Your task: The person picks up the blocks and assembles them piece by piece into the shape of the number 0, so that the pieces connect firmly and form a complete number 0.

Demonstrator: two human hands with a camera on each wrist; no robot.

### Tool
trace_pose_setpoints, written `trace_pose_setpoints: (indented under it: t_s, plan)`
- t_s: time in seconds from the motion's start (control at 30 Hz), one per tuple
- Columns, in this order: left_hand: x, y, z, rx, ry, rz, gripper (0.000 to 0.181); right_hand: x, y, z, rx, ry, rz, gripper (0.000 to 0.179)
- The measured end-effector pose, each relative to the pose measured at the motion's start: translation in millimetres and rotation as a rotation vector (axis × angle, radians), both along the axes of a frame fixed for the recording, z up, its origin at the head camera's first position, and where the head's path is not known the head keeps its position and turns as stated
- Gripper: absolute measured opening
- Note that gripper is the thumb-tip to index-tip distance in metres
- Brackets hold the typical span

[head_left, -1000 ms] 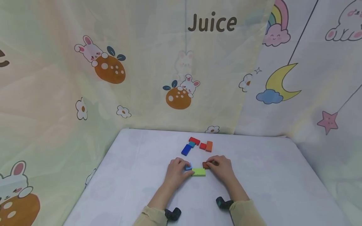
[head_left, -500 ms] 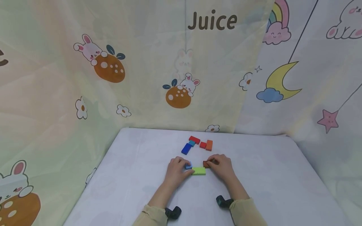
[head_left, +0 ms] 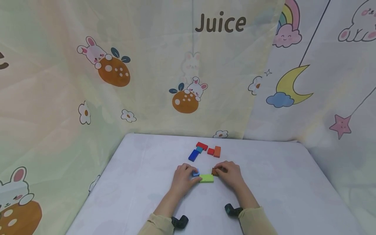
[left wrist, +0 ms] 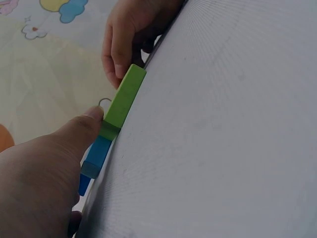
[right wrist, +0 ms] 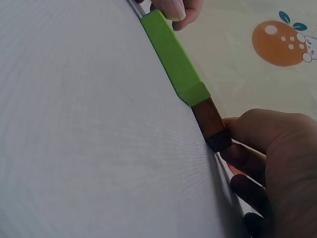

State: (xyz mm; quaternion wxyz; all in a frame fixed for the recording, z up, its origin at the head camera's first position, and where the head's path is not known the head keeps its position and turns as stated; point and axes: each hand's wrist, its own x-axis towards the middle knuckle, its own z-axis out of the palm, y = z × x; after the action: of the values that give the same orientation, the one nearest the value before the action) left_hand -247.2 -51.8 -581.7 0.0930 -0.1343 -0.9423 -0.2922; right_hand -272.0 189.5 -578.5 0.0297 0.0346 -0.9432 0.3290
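Note:
A lime-green rectangular block lies on the white table between the hands. My left hand curls its fingers at a light blue block by the green block's far left corner. In the left wrist view, its thumb touches the near end of the green block. My right hand pinches a small brown block between thumb and fingers, close behind the green block's right end. The brown block overlaps that end in the right wrist view. Fingers partly hide the blue and brown blocks.
Farther back lie a red block, a teal block and a dark blue block in a bent row. To their right, a small red block sits beside an orange block. Printed cloth stands behind the table.
The brown block has shifted slightly to the right and turned a little in the right hand's fingers. The left hand, the green block and the light blue block stay in place.

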Motion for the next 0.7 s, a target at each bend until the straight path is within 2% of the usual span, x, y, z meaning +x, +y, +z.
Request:
trace_pose_setpoints:
  t_s: [0.3, 0.7]
  plan:
    - [-0.4, 0.9, -0.6, -0.002, -0.023, 0.005, 0.032, 0.9, 0.2, 2.4, -0.002, -0.010, 0.008, 0.008]
    - [-1.2, 0.4, -3.6, -0.007, -0.012, 0.005, 0.031, 1.9, 1.7, 3.0, -0.028, -0.019, 0.005, 0.007]
